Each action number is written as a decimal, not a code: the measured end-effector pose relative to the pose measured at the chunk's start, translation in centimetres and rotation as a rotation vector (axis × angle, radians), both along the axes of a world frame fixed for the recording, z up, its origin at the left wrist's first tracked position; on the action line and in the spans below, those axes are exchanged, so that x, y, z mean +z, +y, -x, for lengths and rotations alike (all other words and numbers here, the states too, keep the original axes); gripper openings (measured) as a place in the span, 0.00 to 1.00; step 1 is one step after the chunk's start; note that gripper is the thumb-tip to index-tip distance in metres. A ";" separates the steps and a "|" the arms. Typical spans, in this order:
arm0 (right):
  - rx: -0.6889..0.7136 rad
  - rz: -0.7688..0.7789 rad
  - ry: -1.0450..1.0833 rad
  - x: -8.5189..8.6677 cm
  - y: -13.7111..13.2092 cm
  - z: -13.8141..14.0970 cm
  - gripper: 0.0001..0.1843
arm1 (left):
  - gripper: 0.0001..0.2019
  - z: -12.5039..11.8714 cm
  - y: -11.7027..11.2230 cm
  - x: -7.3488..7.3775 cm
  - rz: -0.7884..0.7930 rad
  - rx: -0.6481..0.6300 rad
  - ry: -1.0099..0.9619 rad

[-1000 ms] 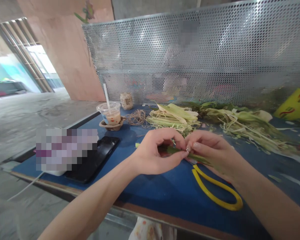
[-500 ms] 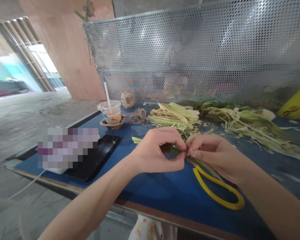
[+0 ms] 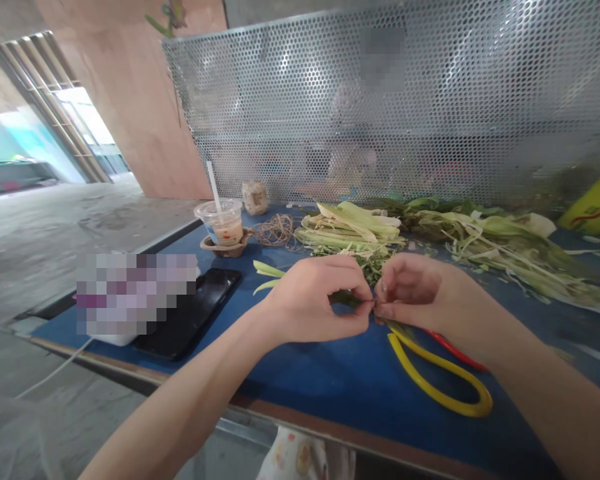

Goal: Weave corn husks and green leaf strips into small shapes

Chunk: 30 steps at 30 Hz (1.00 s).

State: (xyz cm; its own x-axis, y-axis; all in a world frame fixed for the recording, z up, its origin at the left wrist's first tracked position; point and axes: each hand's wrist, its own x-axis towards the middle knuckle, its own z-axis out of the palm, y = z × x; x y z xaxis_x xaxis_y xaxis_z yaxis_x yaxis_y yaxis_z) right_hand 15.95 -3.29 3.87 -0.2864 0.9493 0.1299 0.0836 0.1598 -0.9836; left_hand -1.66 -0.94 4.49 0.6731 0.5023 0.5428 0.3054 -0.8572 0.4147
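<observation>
Both hands meet over the blue table [image 3: 330,393], pinching a thin green plant stem [image 3: 347,299] between them. My left hand [image 3: 313,300] is curled with thumb and fingers closed on the stem; the stem's pale leaf tips [image 3: 266,270] stick out to the left. My right hand [image 3: 415,290] is closed in a pinch on the same stem at its fingertips. Just below the right hand lie scissors with yellow and red loop handles [image 3: 443,383], flat on the table.
A heap of green and pale stalks and leaves [image 3: 430,237] covers the back of the table. At back left stand a plastic cup with a straw [image 3: 221,223], a small jar [image 3: 255,197] and a coil of twine [image 3: 275,231]. A black phone [image 3: 190,320] lies at left. A perforated metal screen [image 3: 380,100] rises behind.
Both hands have drawn a little closer together and rotated the stem, so its pale leaf tips now stick out farther left. The scissors' red handle now shows.
</observation>
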 end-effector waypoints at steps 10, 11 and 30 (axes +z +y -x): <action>0.097 -0.124 -0.237 0.5 0.0 -1.1 0.09 | 0.05 0.2 -0.1 0.6 0.122 -0.074 0.053; 0.103 -0.139 -0.253 0.5 -0.1 -1.2 0.09 | 0.05 0.3 -0.2 0.7 0.156 -0.087 0.054; 0.048 -0.228 0.098 0.0 -0.9 0.0 0.09 | 0.02 0.1 -0.2 0.9 0.485 -0.156 -0.127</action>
